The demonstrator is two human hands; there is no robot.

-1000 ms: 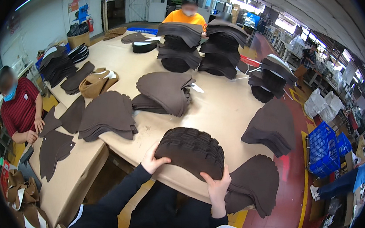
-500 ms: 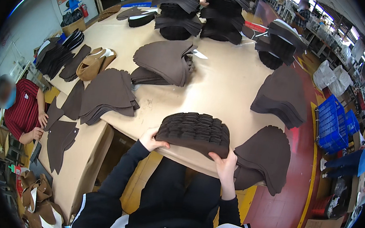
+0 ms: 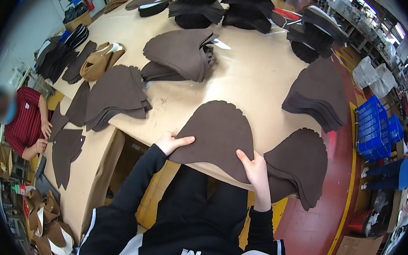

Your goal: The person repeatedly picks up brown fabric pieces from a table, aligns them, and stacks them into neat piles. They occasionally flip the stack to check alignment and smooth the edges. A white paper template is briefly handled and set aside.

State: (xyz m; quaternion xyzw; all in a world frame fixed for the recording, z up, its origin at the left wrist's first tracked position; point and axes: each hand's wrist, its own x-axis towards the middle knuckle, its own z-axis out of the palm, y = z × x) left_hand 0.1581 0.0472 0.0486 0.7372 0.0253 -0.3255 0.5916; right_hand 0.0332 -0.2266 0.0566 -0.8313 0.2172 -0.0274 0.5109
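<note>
A stack of dark brown dome-shaped fabric pieces (image 3: 219, 131) lies flat at the near edge of the beige table (image 3: 246, 78). My left hand (image 3: 173, 142) grips its lower left edge, thumb on top. My right hand (image 3: 254, 168) holds its lower right edge. A similar brown stack (image 3: 299, 164) lies just right of my right hand and overhangs the table edge.
More brown stacks lie on the table at left (image 3: 117, 96), centre back (image 3: 183, 54) and right (image 3: 319, 91); black stacks (image 3: 209, 3) stand at the far end. A person in a red shirt (image 3: 25, 120) works at the left. Blue crates (image 3: 376, 129) sit on the floor at right.
The stack was tilted on edge, its ridged side facing me; it now lies flat on the table with its top face up. My view has tipped further down.
</note>
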